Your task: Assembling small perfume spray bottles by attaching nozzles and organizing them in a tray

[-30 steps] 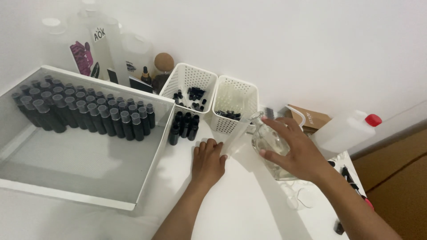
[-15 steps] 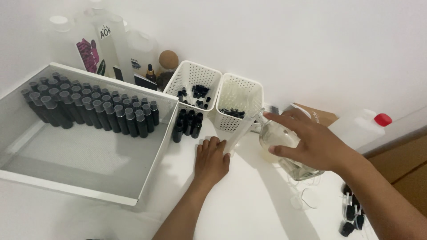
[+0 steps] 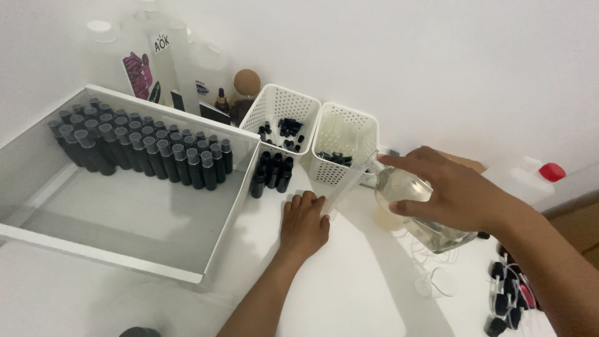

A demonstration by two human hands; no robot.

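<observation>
Right hand (image 3: 458, 196) wraps clear flask (image 3: 415, 209), tilted, neck pointing left toward baskets (image 3: 312, 134). Left hand (image 3: 304, 223) curled around something small on table (image 3: 349, 287), contents hidden. Tray (image 3: 234, 206) with dark vials (image 3: 150, 150) far left.

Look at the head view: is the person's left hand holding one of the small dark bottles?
No: the left hand rests flat on the white table, apart from the small dark bottles standing beyond its fingertips.

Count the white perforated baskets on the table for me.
2: one basket behind the loose dark vials, and the second basket touching its right side, just behind the left hand. None looks hidden.
</observation>
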